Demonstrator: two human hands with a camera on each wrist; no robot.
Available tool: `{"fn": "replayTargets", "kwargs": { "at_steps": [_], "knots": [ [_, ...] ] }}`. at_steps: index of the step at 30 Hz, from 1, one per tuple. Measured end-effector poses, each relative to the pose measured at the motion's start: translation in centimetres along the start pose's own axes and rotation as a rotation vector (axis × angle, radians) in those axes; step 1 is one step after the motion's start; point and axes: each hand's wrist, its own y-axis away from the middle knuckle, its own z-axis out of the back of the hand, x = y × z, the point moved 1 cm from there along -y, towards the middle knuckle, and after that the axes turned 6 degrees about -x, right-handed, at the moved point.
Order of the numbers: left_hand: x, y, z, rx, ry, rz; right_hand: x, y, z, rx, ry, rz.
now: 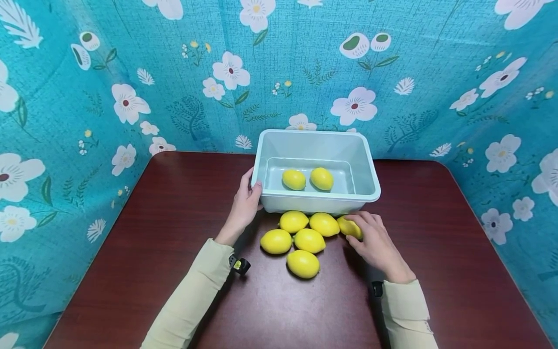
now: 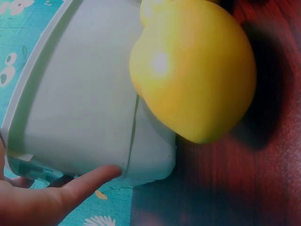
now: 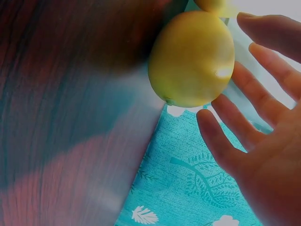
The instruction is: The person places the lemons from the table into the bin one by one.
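Observation:
A pale blue plastic bin (image 1: 322, 198) stands at the back of the table with two lemons (image 1: 321, 179) inside. My left hand (image 1: 245, 206) holds the bin's left end, thumb at the front corner; the left wrist view shows one digit along the outer wall. Several lemons (image 1: 302, 264) lie in a cluster before the bin. At the cluster's right end, my right hand (image 1: 375, 240) reaches around a lemon (image 3: 190, 59), partly covering it in the head view. In the right wrist view its fingers are spread beside that lemon, the thumb standing apart from it.
The dark red wooden table (image 1: 174, 218) has rounded back corners. Behind it and along both sides hangs a turquoise flowered cloth (image 1: 296, 72), close to the bin's back. In the left wrist view a near lemon (image 2: 197, 70) covers part of the bin wall.

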Motion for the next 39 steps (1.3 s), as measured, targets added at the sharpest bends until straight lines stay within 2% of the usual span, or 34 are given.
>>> {"fn": "replayTargets", "kwargs": {
  "at_steps": [8,18,29,39],
  "knots": [
    [0.06,0.03,0.03,0.001,-0.006,-0.003,0.0,-0.12,-0.32,0.021,0.007,-0.007],
    [0.16,-0.04,0.01,0.001,-0.011,-0.009,-0.01,-0.02,-0.18,0.095,0.015,-0.078],
    [0.02,0.05,0.05,0.001,-0.01,-0.01,-0.1,0.04,0.01,0.097,0.018,-0.101],
    [0.26,0.0,0.04,0.006,-0.008,-0.011,-0.36,0.2,0.25,0.103,0.057,-0.17]
  ]
}}
